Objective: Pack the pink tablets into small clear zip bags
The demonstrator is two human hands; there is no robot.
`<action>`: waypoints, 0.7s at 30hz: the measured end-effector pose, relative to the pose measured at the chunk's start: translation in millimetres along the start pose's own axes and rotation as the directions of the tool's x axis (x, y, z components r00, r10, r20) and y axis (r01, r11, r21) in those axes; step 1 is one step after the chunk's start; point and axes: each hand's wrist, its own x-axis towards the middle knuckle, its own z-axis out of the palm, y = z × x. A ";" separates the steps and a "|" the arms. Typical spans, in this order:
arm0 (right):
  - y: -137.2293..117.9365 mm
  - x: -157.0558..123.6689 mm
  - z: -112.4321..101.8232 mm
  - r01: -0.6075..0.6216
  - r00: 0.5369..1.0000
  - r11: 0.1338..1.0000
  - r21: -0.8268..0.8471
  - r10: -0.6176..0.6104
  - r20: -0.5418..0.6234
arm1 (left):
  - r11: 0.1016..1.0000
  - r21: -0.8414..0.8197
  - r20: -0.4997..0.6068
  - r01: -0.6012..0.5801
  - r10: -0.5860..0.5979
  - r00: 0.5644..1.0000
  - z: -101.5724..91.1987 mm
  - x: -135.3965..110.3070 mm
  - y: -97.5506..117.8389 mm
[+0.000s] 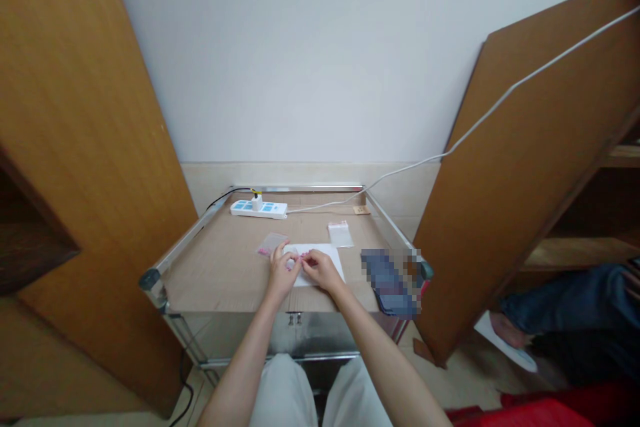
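Note:
My left hand (pixel 284 267) and my right hand (pixel 321 268) meet over a white sheet of paper (pixel 333 255), fingertips pinched close together. Between them shows a small pink piece (pixel 302 257), too small to name and partly covered by the fingers. Something clear, perhaps plastic film, shows by the left fingers. Just beyond my left hand lies a clear plastic bag (pixel 273 241) with pink bits in it. A stack of small clear bags (pixel 341 235) lies past the paper, to the right.
A white power strip (pixel 259 209) with a plug sits at the back left of the cardboard-covered table (pixel 215 273). Its white cable (pixel 400 170) runs off to the right. A dark blue, partly pixelated item (pixel 387 280) lies at the right edge. Another person's foot (pixel 506 331) is at right.

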 end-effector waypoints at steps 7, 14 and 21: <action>-5.2 0.1 -0.9 0.026 1.000 0.999 -0.037 -0.025 0.018 | 0.998 0.054 -0.001 -0.045 0.045 0.999 -0.2 -1.3 4.7; -2.3 0.3 -0.9 0.008 0.999 0.999 -0.052 -0.011 -0.049 | 0.996 0.078 -0.006 -0.036 0.036 0.999 0.5 -2.2 5.2; -1.4 1.3 -1.0 -0.029 0.996 1.000 -0.012 0.027 -0.084 | 0.999 0.046 -0.051 0.000 0.003 0.999 -0.1 -1.7 4.1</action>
